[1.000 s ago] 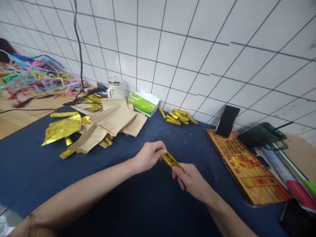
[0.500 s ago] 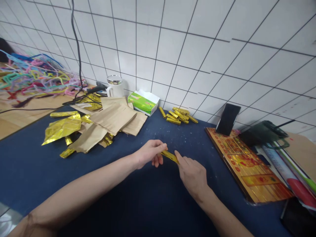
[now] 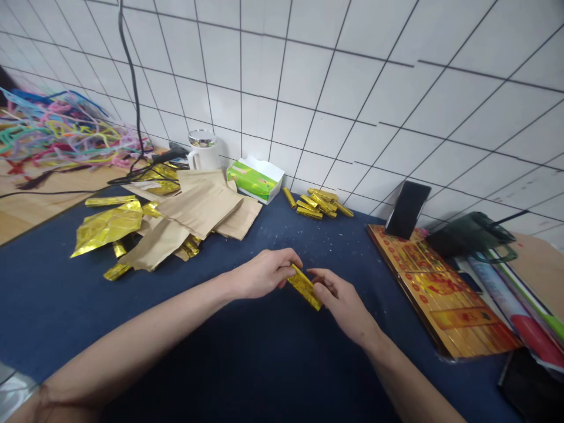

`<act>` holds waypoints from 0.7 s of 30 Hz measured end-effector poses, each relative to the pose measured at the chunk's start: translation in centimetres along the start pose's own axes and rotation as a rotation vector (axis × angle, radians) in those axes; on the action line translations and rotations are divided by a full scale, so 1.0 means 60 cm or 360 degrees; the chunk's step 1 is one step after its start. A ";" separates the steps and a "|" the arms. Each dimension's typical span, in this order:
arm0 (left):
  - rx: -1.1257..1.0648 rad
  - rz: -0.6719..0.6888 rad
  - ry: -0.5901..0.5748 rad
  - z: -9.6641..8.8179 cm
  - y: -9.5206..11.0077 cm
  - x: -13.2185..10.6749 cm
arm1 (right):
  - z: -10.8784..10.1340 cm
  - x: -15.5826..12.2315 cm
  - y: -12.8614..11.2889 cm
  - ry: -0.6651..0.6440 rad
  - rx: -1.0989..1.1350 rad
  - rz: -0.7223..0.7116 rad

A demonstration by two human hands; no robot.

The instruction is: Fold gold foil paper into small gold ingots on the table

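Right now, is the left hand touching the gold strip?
Touching. The head view shows the left hand holding the gold strip at its upper-left end, thumb and fingers against it.

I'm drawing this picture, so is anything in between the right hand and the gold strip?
No, nothing that I can see. The right hand is close by the near end of the gold strip, though whether they touch is hard to tell. The left hand holds its far end.

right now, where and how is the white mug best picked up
Probably by its handle, from the front left, over the brown paper: the mug stands upright with its handle turned that way, while the tiled wall is close behind.
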State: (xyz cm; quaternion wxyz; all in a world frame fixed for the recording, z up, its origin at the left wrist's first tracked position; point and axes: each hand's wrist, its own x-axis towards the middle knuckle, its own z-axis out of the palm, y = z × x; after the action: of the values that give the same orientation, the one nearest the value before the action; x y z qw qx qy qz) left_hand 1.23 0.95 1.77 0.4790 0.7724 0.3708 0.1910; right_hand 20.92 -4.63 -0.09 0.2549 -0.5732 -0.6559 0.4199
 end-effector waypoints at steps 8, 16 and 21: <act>0.0009 -0.0001 0.0023 0.009 0.003 -0.001 | 0.019 0.001 -0.001 -0.0232 0.0360 0.0222; 0.0108 0.0021 0.0173 0.018 -0.003 0.003 | 0.033 -0.003 0.004 -0.0253 0.0460 0.0217; 0.0140 0.0059 -0.0065 0.032 0.004 -0.002 | 0.040 -0.005 0.000 -0.0399 0.0616 0.0193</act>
State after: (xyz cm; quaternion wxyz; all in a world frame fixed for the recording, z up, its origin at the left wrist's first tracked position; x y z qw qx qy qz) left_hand 2.49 -0.31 1.10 0.4484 0.8032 0.3545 0.1677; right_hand 19.02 -5.52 -1.31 0.2508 -0.4954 -0.5541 0.6203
